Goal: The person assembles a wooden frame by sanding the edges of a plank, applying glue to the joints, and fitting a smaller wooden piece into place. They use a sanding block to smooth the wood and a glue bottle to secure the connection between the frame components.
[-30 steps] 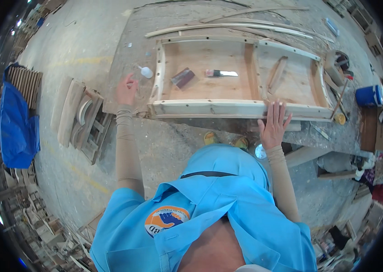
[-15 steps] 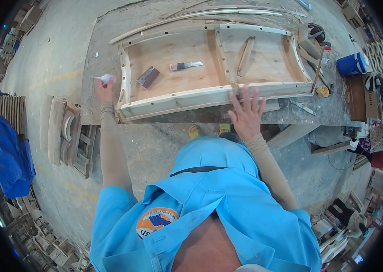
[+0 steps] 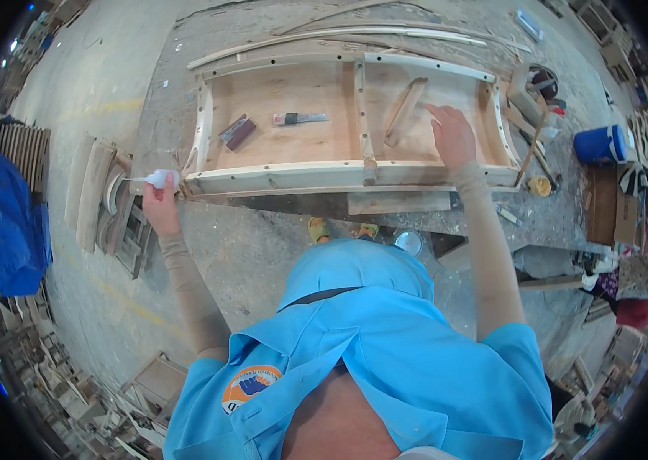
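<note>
My left hand (image 3: 160, 213) is closed around a small white squeeze bottle (image 3: 163, 179) with a thin nozzle pointing left, just off the near left corner of a curved wooden frame (image 3: 278, 178). The frame lies on the worktable, its plywood-bottomed inside split in two by a crosspiece (image 3: 361, 107). Over the right compartment, my right hand (image 3: 454, 139) reaches with fingers stretched out and nothing in them. A loose wooden strip (image 3: 404, 113) leans slantwise beside its fingertips. In the left compartment lie a brown block (image 3: 238, 133) and a flat tool (image 3: 301, 119) with a dark handle and pale blade.
Long thin wooden strips (image 3: 324, 33) lie beyond the frame. On the table's right are a yellow round container (image 3: 540, 185) and hand tools. A blue bucket (image 3: 600, 145) stands farther right. Curved wooden parts (image 3: 98, 195) are stacked at left, near a blue tarp (image 3: 13, 222).
My left hand has come nearer and slightly left with the bottle. My right hand has left the near rail and moved right and farther in, over the compartment. The whole view has shifted a little.
</note>
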{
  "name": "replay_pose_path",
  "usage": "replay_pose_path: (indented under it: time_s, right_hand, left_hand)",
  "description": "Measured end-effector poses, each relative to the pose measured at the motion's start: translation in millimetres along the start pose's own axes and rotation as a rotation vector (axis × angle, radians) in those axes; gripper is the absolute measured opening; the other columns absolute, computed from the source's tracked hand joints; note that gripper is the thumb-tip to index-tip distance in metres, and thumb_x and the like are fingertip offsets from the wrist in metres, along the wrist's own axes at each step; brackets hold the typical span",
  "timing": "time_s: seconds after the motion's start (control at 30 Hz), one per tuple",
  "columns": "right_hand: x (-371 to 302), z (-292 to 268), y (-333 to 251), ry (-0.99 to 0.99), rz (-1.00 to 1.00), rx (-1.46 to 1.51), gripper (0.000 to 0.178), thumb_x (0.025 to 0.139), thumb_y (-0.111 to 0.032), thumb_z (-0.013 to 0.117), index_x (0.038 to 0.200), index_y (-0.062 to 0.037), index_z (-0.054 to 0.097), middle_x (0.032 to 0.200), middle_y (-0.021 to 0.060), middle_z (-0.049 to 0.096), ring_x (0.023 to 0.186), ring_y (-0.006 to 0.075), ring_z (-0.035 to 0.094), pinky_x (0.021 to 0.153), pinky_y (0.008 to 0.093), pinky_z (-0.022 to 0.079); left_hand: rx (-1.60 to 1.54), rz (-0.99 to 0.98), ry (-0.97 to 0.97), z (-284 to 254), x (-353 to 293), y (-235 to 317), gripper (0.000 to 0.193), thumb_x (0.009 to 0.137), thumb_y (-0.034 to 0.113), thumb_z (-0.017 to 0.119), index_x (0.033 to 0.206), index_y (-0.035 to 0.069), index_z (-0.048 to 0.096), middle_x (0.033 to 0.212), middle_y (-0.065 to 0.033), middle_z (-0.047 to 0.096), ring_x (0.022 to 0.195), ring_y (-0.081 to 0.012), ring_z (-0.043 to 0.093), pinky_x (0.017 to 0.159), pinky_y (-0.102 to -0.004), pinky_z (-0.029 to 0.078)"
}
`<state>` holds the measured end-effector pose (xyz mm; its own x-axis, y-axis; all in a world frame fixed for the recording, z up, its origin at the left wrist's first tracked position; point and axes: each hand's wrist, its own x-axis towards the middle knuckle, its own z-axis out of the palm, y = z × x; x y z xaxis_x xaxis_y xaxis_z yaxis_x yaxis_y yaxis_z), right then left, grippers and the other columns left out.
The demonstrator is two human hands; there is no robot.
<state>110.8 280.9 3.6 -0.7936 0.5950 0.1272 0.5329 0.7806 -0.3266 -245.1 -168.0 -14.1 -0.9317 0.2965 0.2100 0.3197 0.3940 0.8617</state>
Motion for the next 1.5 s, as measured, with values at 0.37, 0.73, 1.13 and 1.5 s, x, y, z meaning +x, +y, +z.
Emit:
replay_pose_path:
  time_s: [0.37,0.73,1.13,1.5]
  right_hand:
    - [76.0,74.1,62.6,-0.157,-0.486,-0.368,0.022,0.083,-0.008,0.052,0.104,-0.0079,0.057,0.116,0.0129,0.053,0.115,0.0308,0.051,0.086,0.0406,0.049]
    - [39.1,-45.5,-13.7,-0.074,0.206,0.723,0.033,0.100,-0.025,0.052,0.125,-0.0055,0.059,0.103,0.0041,0.069,0.086,0.0112,0.065,0.062,0.0252,0.049]
    - [-45.5,-45.7,-87.7,-0.322,0.361,1.559,0.043,0.102,-0.021,0.042,0.143,-0.0081,0.039,0.126,0.0126,0.062,0.103,0.0188,0.067,0.062,0.0183,0.052]
    - [-86.4,-23.5,-121.7,-0.392,0.413,1.625,0.045,0.102,-0.026,0.044,0.144,-0.0103,0.039,0.127,0.0092,0.062,0.104,0.0145,0.065,0.065,0.0192,0.050]
  left_hand:
    - [-0.051,-0.103,0.111,4.7,-89.5,75.9,0.032,0.084,0.019,0.074,0.109,0.003,0.061,0.091,-0.0059,0.068,0.080,-0.0107,0.065,0.072,-0.0272,0.053]
    - [-0.143,-0.076,-0.027,23.5,-88.3,92.9,0.033,0.083,0.017,0.074,0.111,0.004,0.062,0.090,-0.0053,0.067,0.082,-0.0118,0.064,0.073,-0.0272,0.052]
    - [-0.473,-0.021,-0.629,100.1,-86.7,163.1,0.017,0.090,0.007,0.061,0.106,0.002,0.058,0.099,-0.0021,0.063,0.092,-0.0076,0.057,0.082,-0.0232,0.047]
    - [-0.483,-0.120,-0.968,137.5,-118.7,170.8,0.007,0.088,0.008,0.064,0.093,0.004,0.061,0.086,0.0006,0.063,0.075,-0.0054,0.056,0.068,-0.0215,0.046]
